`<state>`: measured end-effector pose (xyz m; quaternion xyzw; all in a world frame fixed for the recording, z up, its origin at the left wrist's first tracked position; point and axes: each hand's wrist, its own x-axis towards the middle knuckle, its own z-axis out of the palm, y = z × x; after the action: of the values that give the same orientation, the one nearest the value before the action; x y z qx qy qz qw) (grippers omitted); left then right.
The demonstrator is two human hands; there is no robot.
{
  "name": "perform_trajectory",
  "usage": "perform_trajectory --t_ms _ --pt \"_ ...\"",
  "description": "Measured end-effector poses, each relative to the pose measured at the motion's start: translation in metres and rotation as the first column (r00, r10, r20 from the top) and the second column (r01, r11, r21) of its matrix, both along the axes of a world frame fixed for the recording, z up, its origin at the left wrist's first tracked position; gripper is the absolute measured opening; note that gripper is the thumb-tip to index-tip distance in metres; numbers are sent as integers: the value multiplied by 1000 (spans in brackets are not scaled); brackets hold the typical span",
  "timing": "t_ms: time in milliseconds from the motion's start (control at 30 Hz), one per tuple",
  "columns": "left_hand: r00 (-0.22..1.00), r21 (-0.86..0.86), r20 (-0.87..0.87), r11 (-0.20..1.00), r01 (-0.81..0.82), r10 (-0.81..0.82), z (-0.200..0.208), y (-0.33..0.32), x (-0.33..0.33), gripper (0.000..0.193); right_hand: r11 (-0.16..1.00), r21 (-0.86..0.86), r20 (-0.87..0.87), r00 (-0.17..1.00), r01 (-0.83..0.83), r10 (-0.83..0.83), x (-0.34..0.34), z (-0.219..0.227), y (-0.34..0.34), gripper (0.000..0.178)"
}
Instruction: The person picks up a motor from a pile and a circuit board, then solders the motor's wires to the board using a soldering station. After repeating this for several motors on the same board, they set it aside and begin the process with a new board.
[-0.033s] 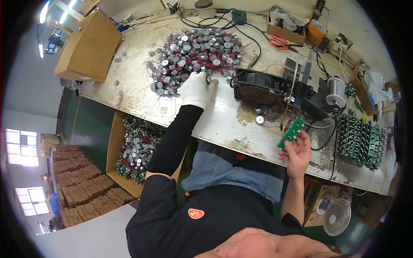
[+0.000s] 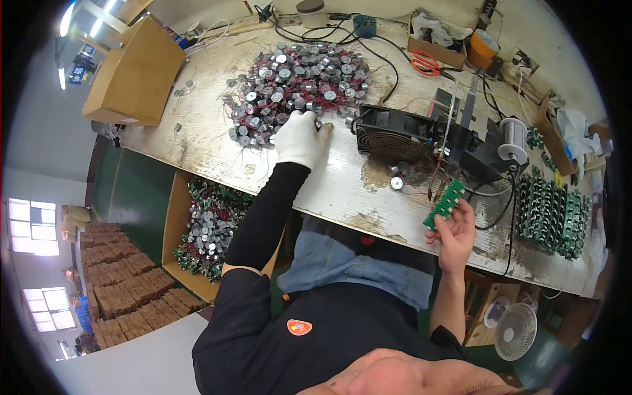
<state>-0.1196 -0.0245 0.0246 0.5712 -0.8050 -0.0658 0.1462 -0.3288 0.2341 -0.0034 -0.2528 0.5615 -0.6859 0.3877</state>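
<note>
At the near edge of a heap of small round metal parts [image 2: 283, 74], the gloved left hand [image 2: 299, 138] reaches in with bent fingers, its thumb set apart from them; whether it grips a part cannot be told. Well apart on the person's right, the bare right hand [image 2: 455, 232] pinches one green circuit board [image 2: 445, 205] between thumb and fingers, above the front of the bench [image 2: 342, 187].

By count: one board in the right hand; one pair of orange-handled scissors [image 2: 426, 63] and one wire spool [image 2: 514, 141], both beyond that hand; one black fan unit [image 2: 395, 133] between and beyond the hands; at least one loose round part [image 2: 397, 183] lying between them. The heap holds too many to count, as do the several rows of green boards [image 2: 553, 217] right of the right hand.

The pinched board is long and narrow, with small pale pieces along it, and tilts so its far end leans right. The heaped parts are silver-grey discs with thin red wires.

Below the left forearm, an open carton [image 2: 172, 230] holds more round parts, red wires and green pieces. Far beyond the right hand, a small cardboard box [image 2: 438, 55] contains crumpled white plastic.
</note>
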Motion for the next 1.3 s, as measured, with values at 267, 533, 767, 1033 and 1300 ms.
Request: perform_trajectory --t_ms 267,533,767,1033,1300 --pt "906 118 -422 990 76 -20 -19 62 25 18 1000 -6 20 1000 10 -10 0 0 1 47" --pt "486 366 -840 914 176 243 -26 77 38 15 1000 -2 20 1000 16 -16 0 1 1 48" --pt "554 251 -822 957 143 133 -25 69 34 12 1000 -4 47 999 13 -13 1 3 0 49" --pt "302 308 -925 919 246 229 -6 66 12 19 1000 -3 56 998 -15 15 -3 3 3 50" --pt "383 404 -889 826 393 252 -6 103 -14 31 1000 -12 92 996 -21 22 -3 1 4 51"
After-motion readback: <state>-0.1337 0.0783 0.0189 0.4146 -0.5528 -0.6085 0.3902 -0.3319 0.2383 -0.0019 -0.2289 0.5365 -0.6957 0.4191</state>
